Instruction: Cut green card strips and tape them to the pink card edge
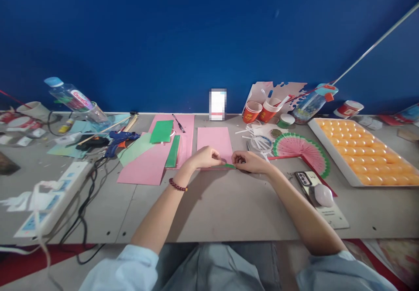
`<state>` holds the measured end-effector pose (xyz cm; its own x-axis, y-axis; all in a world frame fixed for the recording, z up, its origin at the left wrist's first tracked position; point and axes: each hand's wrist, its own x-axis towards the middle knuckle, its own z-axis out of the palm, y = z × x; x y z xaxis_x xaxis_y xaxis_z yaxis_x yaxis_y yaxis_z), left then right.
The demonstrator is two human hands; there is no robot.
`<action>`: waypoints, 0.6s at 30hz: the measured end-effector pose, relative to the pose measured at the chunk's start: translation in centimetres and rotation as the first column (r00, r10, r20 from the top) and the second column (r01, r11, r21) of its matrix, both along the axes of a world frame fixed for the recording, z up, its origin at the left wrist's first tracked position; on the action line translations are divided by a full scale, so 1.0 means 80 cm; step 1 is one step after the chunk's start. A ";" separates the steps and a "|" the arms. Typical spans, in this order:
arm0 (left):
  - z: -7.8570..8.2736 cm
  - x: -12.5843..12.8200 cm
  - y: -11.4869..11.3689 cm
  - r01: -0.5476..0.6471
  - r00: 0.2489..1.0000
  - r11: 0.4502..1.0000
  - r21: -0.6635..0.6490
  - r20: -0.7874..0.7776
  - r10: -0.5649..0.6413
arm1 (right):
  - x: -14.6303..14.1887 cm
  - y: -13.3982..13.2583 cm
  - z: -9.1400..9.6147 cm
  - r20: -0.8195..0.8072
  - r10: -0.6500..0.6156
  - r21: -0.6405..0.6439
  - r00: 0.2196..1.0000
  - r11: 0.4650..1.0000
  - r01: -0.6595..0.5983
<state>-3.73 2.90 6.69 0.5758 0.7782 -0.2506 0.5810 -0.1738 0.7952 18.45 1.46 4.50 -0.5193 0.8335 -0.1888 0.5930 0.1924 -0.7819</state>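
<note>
My left hand [205, 157] and my right hand [249, 162] meet at the near edge of a pink paper sheet [214, 141] lying on the grey table [209, 208]. Both hands pinch a thin green paper strip [229, 166] along that edge, fingers curled closed. A dark red bead bracelet [177, 185] circles my left wrist. Just right of my right hand lies a pink and green folded paper fan [303, 150].
Left: more pink and green sheets [157, 151], a blue glue gun [118, 142], cables, a power strip [55, 197], a tipped bottle [73, 99]. Right: red paper cups [258, 111], white paper strips, a phone [306, 179], a tray of orange balls [366, 151].
</note>
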 end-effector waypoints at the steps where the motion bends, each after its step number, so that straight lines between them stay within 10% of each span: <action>1: 0.000 0.000 0.000 0.002 1.000 1.000 0.002 -0.009 -0.002 | 0.000 0.000 0.000 0.000 -0.001 -0.004 1.000 1.000 0.001; 18: -0.018 0.004 0.000 0.031 0.994 0.999 0.033 -0.105 -0.028 | -0.002 -0.004 -0.001 0.001 -0.024 0.021 1.000 1.000 0.024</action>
